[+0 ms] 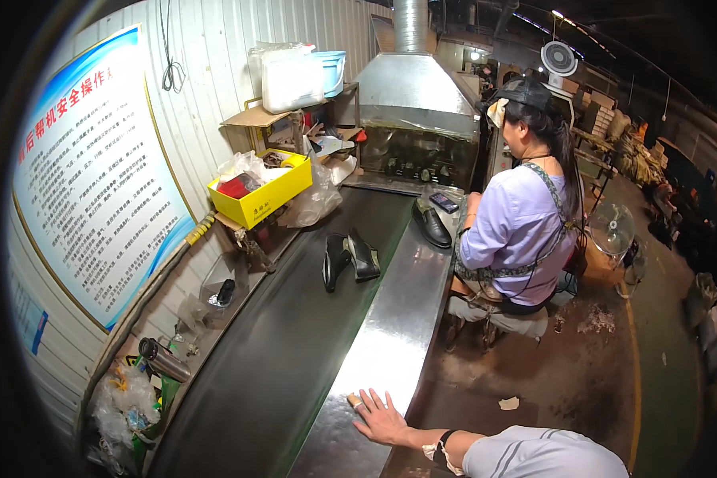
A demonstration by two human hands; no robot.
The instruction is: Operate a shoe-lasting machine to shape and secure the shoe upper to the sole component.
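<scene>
our right hand (381, 421): spread flat on the metal ledge (394, 338), holding nothing. beyond: two black shoes (364, 260) on the dark belt (275, 342), untouched. farther: third shoe (432, 225), ledge's far end, near a seated co-worker (522, 219); no handling begun, we judge.

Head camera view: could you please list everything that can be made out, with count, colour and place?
Belt: one, dark, centre
Ledge: one, silvery, along the belt's right
Shoes: three, black; two on the belt, one on the ledge
Phone: one, dark, beside the lone shoe
Box: one, yellow, left of the belt
Bucket: one, blue, upper left
Bottle: one, silver and black, lower left
Notice board: one, white and blue, left wall
Hood: one, silvery, far end
Fans: at least two, pale, right background
Co-worker: one, lilac top, seated right
Right background clutter: uncountable
Own hands: only the right hand, grey sleeve, on the ledge
</scene>
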